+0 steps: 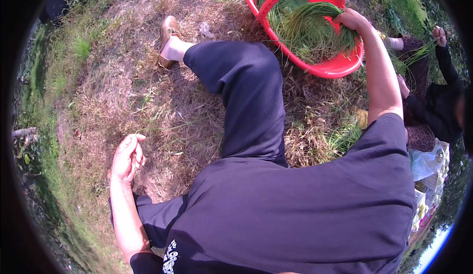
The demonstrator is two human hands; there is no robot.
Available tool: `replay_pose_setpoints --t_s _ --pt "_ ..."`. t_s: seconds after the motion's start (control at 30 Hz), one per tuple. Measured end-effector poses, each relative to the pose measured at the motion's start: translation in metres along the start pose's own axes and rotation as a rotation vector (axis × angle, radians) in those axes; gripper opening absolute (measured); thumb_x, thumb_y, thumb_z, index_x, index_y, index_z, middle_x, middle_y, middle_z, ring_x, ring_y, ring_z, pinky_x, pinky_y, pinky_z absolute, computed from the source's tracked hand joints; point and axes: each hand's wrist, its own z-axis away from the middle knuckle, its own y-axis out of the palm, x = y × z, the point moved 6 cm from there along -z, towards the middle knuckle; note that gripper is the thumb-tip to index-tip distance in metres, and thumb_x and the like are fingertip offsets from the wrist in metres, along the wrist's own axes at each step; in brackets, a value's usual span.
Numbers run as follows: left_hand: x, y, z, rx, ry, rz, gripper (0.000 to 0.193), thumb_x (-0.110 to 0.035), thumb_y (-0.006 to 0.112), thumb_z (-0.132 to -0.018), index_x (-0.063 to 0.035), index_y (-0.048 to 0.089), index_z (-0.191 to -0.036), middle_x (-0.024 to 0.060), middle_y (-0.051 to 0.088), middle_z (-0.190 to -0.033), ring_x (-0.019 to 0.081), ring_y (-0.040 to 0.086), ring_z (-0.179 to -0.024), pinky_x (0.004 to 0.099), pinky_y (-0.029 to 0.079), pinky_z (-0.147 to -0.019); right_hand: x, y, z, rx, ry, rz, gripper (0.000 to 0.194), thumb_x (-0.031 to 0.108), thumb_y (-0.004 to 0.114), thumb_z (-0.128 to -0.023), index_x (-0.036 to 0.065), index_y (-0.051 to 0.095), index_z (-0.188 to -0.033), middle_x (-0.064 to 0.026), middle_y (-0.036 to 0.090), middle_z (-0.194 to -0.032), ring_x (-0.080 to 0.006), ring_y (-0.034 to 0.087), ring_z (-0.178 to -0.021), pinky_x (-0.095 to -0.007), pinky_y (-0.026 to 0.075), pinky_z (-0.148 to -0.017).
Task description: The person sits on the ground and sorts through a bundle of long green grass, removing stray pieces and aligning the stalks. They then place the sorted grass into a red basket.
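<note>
A red plastic basket (pixel 334 71) with an arched handle stands on the ground at the top of the head view, holding a heap of long, thin green leaves (pixel 303 34). Over its right side, my right hand (pixel 351 19) grips a bent bundle of these leaves (pixel 323 9). My left hand (pixel 127 159) is at the left, raised over dry grass beside my body. Its thumb and forefinger pinch a thin green blade (pixel 170 127) that points right. Whether its other fingers hold a further strand is hard to tell.
My bent leg (pixel 251 100) lies between my hands. At the right a co-worker (pixel 439 100) holds green stalks (pixel 419 54). Below them are a plastic bag (pixel 423 163) and printed sheets. A crumpled white scrap (pixel 205 30) lies near my shoe (pixel 169 39).
</note>
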Motion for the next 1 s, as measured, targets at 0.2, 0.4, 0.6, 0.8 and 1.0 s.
replay_pose_setpoints --t_s 0.2,0.4,0.6,0.8,1.0 --pt "0.003 -0.005 -0.006 -0.090 -0.019 0.013 0.028 -0.025 0.043 -0.105 -0.0009 0.056 -0.110 0.0009 0.049 -0.057 0.0099 0.044 -0.042 0.0256 0.043 -0.045 0.028 0.006 -0.087 -0.175 0.020 -0.511 0.033 0.026 0.069 -0.082 0.001 0.069 -0.104 -0.0111 0.069 -0.090 -0.0227 0.068 -0.080 -0.0364 0.054 -0.072" --pt "0.011 -0.010 -0.010 -0.110 -0.040 0.037 0.027 -0.024 0.044 -0.105 -0.0015 0.057 -0.110 0.0005 0.049 -0.057 0.0095 0.045 -0.043 0.0254 0.043 -0.046 -0.021 0.044 -0.140 -0.344 0.116 0.020 0.051 0.036 0.066 -0.078 0.001 0.067 -0.115 -0.0216 0.067 -0.113 -0.0339 0.065 -0.107 -0.0398 0.051 -0.092" --pt "0.011 -0.008 -0.021 -0.088 -0.061 0.030 0.026 -0.024 0.045 -0.104 -0.0022 0.059 -0.109 0.0002 0.050 -0.056 0.0089 0.045 -0.043 0.0242 0.044 -0.046 -0.089 0.094 -0.100 -0.196 0.153 0.302 0.054 0.040 0.073 -0.072 0.000 0.070 -0.108 -0.0216 0.070 -0.104 -0.0347 0.068 -0.099 -0.0412 0.051 -0.088" --pt "0.006 -0.001 -0.030 -0.044 -0.057 0.003 0.026 -0.023 0.045 -0.104 -0.0020 0.059 -0.110 0.0003 0.051 -0.056 0.0085 0.047 -0.044 0.0235 0.045 -0.047 -0.092 0.058 -0.094 -0.294 0.161 0.159 0.055 0.044 0.074 -0.075 0.004 0.068 -0.113 -0.0212 0.070 -0.107 -0.0353 0.067 -0.099 -0.0409 0.052 -0.086" --pt "0.013 -0.006 -0.026 -0.086 -0.070 -0.023 0.026 -0.023 0.045 -0.104 -0.0024 0.059 -0.110 -0.0001 0.051 -0.056 0.0082 0.047 -0.043 0.0230 0.045 -0.046 -0.024 0.020 -0.073 -0.480 0.091 0.487 0.070 0.053 0.070 -0.082 0.010 0.047 -0.133 -0.0182 0.065 -0.115 -0.0346 0.064 -0.109 -0.0472 0.051 -0.087"
